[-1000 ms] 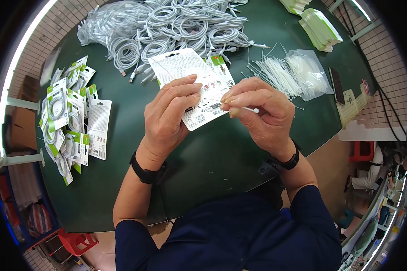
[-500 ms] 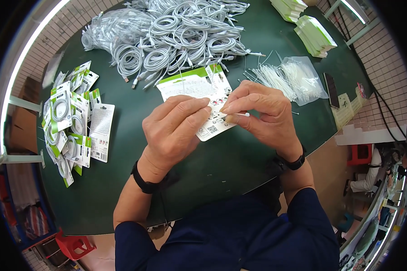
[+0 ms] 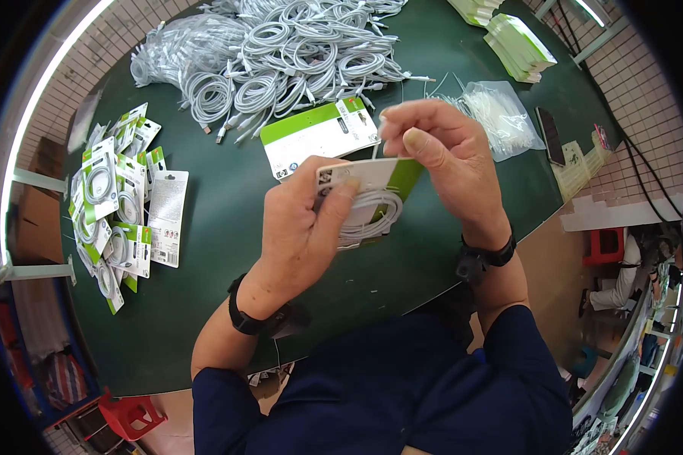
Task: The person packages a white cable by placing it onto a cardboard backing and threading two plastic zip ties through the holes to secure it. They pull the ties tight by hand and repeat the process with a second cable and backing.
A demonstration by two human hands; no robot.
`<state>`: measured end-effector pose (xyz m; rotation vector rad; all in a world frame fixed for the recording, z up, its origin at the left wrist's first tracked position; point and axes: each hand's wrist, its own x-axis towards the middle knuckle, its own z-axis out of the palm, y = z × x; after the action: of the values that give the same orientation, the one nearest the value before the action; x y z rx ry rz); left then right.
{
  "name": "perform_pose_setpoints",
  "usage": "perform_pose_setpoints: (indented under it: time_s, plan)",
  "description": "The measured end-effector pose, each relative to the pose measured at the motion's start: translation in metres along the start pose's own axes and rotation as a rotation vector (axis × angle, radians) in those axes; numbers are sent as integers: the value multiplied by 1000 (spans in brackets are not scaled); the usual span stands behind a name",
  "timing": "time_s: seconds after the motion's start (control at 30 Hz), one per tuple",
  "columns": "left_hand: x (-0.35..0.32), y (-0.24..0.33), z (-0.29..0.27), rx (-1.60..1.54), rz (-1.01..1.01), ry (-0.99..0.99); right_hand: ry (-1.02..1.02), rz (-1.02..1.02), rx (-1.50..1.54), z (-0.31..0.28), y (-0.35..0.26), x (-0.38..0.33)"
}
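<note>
My left hand (image 3: 303,220) grips a white and green packaging card (image 3: 376,176), thumb on its face. A coiled white cable (image 3: 383,212) lies against the card. Part of a thin white cable tie (image 3: 376,150) sticks up past the card's upper edge. Just above that edge is my right hand (image 3: 440,148), its fingers bent and the thumb apart from them; I see nothing held in it. Behind the hands, another white and green card (image 3: 319,136) lies flat on the table.
A large heap of coiled white cables (image 3: 296,61) covers the far side of the dark green table (image 3: 205,318). Carded cables (image 3: 114,205) are piled at left. To the right are a bag of cable ties (image 3: 501,121), a phone (image 3: 551,136) and stacked cards (image 3: 520,49).
The held card has been turned over, bringing the coiled cable into sight. My right hand has moved up and its fingers have come off the white cable tie.
</note>
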<state>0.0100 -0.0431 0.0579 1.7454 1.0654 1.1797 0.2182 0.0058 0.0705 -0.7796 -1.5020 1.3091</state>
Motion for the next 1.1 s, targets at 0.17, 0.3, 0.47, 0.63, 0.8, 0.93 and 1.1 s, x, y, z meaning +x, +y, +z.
perform_pose_setpoints:
  time_s: [0.17, 0.3, 0.47, 0.63, 0.8, 0.93, 1.1]
  plan:
    - [12, -25, 2, -502, -156, 106, 191, -472, -486, 3, 11, -4]
    - [17, -36, 0, -546, -187, 141, 25, -703, -840, 10, 20, -6]
    - [17, -44, 3, -558, -210, 136, -25, -786, -960, 20, 34, -5]
    - [18, -42, 1, -553, -204, 104, 17, -835, -945, 21, 41, -2]
    - [16, -29, 1, -626, -185, 87, 109, -883, -905, 20, 42, -1]
    - [12, -27, 1, -540, -113, 39, 149, -888, -872, 21, 42, -1]
    - [12, -32, 2, -576, -136, 50, 169, -908, -841, 22, 47, 2]
